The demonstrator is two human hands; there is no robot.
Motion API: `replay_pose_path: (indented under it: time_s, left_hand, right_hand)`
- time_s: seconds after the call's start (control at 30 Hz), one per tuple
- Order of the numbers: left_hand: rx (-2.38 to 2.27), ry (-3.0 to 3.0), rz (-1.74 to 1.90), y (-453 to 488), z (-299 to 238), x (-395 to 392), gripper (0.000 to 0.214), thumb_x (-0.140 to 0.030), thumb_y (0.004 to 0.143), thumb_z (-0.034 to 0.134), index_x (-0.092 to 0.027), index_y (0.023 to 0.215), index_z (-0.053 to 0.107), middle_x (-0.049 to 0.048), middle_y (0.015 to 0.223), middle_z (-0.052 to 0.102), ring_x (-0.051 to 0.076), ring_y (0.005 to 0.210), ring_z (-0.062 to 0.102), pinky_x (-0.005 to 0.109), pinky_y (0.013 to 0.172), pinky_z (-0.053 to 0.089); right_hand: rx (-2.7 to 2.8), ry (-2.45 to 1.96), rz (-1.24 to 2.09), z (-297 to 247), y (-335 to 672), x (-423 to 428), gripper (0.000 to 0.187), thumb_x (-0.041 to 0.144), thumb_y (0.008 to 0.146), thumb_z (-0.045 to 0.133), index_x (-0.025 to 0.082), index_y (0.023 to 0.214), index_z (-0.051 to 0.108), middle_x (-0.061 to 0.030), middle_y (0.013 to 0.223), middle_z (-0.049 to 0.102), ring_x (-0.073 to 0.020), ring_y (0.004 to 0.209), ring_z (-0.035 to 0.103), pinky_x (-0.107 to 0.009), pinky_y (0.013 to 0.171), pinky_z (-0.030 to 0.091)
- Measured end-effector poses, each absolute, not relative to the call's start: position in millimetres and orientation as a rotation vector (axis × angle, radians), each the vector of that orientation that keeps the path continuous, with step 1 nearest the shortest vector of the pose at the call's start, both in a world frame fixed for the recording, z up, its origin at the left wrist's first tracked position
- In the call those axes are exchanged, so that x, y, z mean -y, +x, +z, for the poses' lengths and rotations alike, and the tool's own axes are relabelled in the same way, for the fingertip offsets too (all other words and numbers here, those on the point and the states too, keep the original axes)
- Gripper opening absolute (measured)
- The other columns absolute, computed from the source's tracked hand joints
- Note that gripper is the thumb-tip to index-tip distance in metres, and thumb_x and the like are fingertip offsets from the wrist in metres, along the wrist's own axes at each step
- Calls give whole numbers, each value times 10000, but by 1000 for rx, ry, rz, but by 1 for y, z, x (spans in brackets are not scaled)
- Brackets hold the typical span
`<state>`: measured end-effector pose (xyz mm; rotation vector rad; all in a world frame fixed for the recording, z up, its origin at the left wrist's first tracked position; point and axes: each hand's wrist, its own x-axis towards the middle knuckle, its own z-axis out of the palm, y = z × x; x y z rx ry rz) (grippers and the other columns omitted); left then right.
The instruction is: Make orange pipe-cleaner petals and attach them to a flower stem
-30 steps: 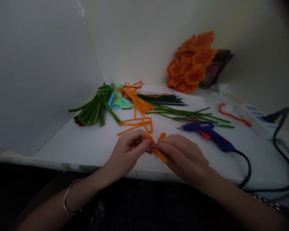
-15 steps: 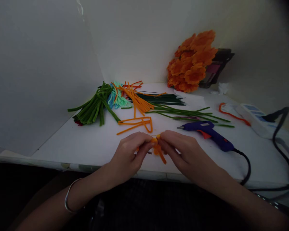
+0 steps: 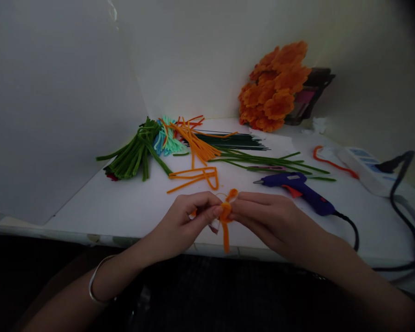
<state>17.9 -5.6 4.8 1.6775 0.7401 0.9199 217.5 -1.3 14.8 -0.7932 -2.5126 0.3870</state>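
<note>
Between my two hands, above the front of the table, is a bent orange pipe cleaner (image 3: pixel 226 213) with small loops and one straight end hanging down. My left hand (image 3: pixel 183 221) pinches its left side between thumb and forefinger. From the right, my right hand (image 3: pixel 273 214) has its fingers closed on the other side; their tips are partly hidden. Just beyond my hands lie folded orange pipe cleaners (image 3: pixel 193 175). To the right rests a blue glue gun (image 3: pixel 300 186) with an orange trigger.
At the back left are bundled green pipe cleaners (image 3: pixel 131 154), mint ones (image 3: pixel 170 140) and orange ones (image 3: pixel 202 146). Dark thin stems (image 3: pixel 235 140) lie behind. A bunch of orange fuzzy flowers (image 3: pixel 275 87) stands back right. A power strip (image 3: pixel 366 168) with a black cable lies right.
The orange piece has been turned: a loop now points up to the right and its straight end hangs lower. My right hand has shifted slightly right, its fingers now straighter.
</note>
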Motion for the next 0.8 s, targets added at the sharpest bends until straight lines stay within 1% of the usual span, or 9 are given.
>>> replay_pose_path:
  time_s: [0.1, 0.23, 0.3, 0.37, 0.43, 0.53, 0.63, 0.7, 0.8]
  left_hand:
    - [-768, 1762, 868, 15, 9, 6, 186, -223, 906, 504, -137, 784, 614, -23, 705, 555, 58, 624, 515, 145, 590, 455]
    - [-802, 1882, 801, 13, 14, 6, 212, -225, 904, 495, -142, 736, 596, -24, 659, 534, 76, 609, 511, 179, 576, 423]
    - [-804, 1899, 750, 13, 14, 5, 203, -211, 895, 500, -149, 725, 591, -24, 644, 539, 83, 596, 525, 193, 567, 410]
    - [-817, 1907, 726, 13, 14, 6, 194, -203, 888, 504, -153, 719, 586, -24, 626, 549, 86, 577, 530, 198, 556, 401]
    - [-851, 1935, 737, 14, 13, 6, 213, -214, 889, 504, -154, 698, 576, -24, 601, 555, 85, 553, 517, 199, 542, 390]
    - [-910, 1980, 765, 16, 12, 7, 244, -235, 890, 509, -153, 668, 565, -27, 564, 548, 82, 527, 488, 198, 519, 369]
    - [-955, 2007, 749, 18, 11, 8, 242, -227, 891, 498, -151, 669, 558, -29, 560, 529, 81, 523, 476, 190, 497, 356]
    - [-961, 2001, 756, 19, 8, 8, 239, -240, 897, 480, -154, 685, 548, -28, 573, 521, 85, 530, 476, 191, 492, 360]
    - [-959, 1990, 842, 20, 1, 6, 219, -259, 895, 481, -160, 704, 523, -34, 584, 495, 87, 534, 466, 199, 500, 370]
  right_hand:
    - [2512, -736, 400, 15, 219, 0, 194, 179, 937, 431, 174, 858, 609, -36, 776, 612, -125, 693, 560, -227, 623, 426]
    - [2468, -655, 447, 13, 219, -4, 143, 212, 931, 476, 193, 884, 609, -24, 795, 641, -115, 709, 582, -211, 627, 432]
    - [2440, -634, 488, 12, 217, -6, 122, 246, 922, 503, 204, 861, 600, -9, 765, 645, -111, 695, 589, -206, 611, 431]
    - [2393, -679, 493, 11, 216, -8, 123, 259, 913, 522, 202, 823, 583, 6, 715, 630, -103, 648, 579, -201, 578, 422]
    - [2339, -751, 481, 10, 214, -9, 96, 268, 895, 553, 200, 830, 570, 13, 705, 616, -97, 616, 561, -200, 558, 415]
    - [2328, -790, 451, 10, 213, -6, 59, 263, 885, 567, 204, 887, 571, 0, 768, 625, -103, 644, 564, -210, 575, 419]
    - [2340, -794, 429, 10, 210, -3, 48, 239, 889, 551, 199, 864, 563, 2, 760, 615, -105, 651, 556, -212, 580, 413]
    - [2306, -845, 477, 9, 208, -2, 45, 218, 881, 550, 194, 843, 543, 15, 731, 594, -98, 627, 535, -207, 573, 409]
    - [2140, -955, 665, 6, 204, -3, 62, 198, 887, 507, 196, 826, 515, 24, 721, 562, -93, 618, 513, -203, 566, 413]
